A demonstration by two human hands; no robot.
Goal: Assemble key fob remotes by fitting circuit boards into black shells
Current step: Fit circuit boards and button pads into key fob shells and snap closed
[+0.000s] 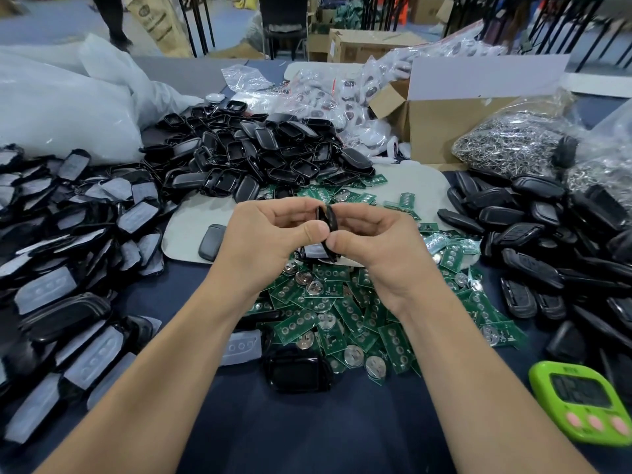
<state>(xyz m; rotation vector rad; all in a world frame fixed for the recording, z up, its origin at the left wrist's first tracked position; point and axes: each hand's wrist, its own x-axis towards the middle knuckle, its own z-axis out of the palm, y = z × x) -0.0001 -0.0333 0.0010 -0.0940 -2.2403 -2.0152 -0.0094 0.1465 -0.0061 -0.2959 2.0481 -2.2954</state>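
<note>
My left hand (265, 236) and my right hand (374, 246) meet above the table's middle and both pinch one black key fob shell (327, 220), held edge-on between thumbs and fingers. It looks like two shell halves set together; whether a board is inside is hidden. Below my hands lies a heap of green circuit boards (345, 313) with round coin cells. A pile of empty black shell halves (260, 152) sits behind. Closed black fobs (533, 234) are heaped at the right.
Shells with clear button pads (68, 261) cover the left side. One open shell (295, 369) lies near the front, a single fob (212, 242) on the grey mat. A green timer (584, 401) sits front right. A cardboard box (455, 121) and bags of metal rings (513, 138) stand at the back right.
</note>
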